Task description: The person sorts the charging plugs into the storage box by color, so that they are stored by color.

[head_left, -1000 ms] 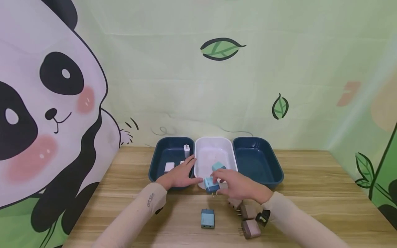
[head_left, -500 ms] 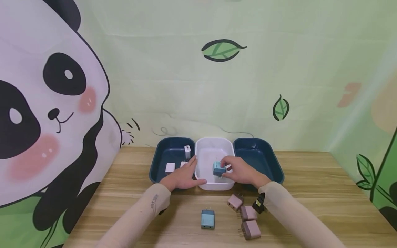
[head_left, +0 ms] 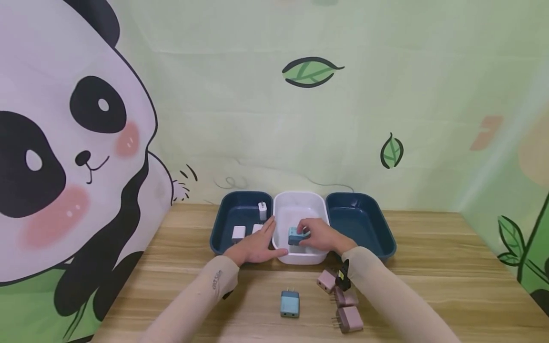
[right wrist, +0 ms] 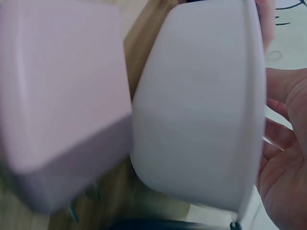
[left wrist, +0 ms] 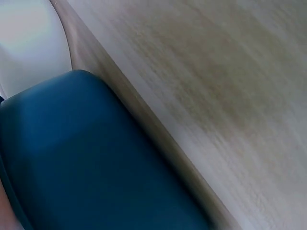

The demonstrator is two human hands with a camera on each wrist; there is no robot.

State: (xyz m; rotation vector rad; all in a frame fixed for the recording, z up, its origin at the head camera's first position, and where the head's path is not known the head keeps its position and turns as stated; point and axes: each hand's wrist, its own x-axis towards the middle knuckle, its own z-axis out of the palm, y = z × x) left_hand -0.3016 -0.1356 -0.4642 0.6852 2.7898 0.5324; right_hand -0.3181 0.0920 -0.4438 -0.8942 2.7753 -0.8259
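In the head view my right hand (head_left: 321, 234) reaches into the white tray (head_left: 302, 258) and pinches a light-and-dark-blue charger plug (head_left: 296, 237) near the tray's floor. Another blue plug inside may be hidden by it. With fingers spread, my left hand (head_left: 257, 245) rests at the meeting rims of the white tray and the left navy tray (head_left: 216, 226), holding nothing. A matching blue charger plug (head_left: 289, 305) lies on the table in front. The right wrist view has my right hand (right wrist: 288, 158) partly behind the white tray's wall (right wrist: 201, 105).
Several white charger plugs (head_left: 238, 233) sit in the left navy tray. At the right stands another navy tray (head_left: 360, 224). Pink charger plugs (head_left: 349, 319) lie in a group on the wooden table (head_left: 420, 286), under my right forearm. A panda-print backdrop (head_left: 240, 119) rises behind.
My right hand has carried the blue charger plug from above the white tray's front edge down into it, shifting slightly left lately. My left hand has stayed about where it was.
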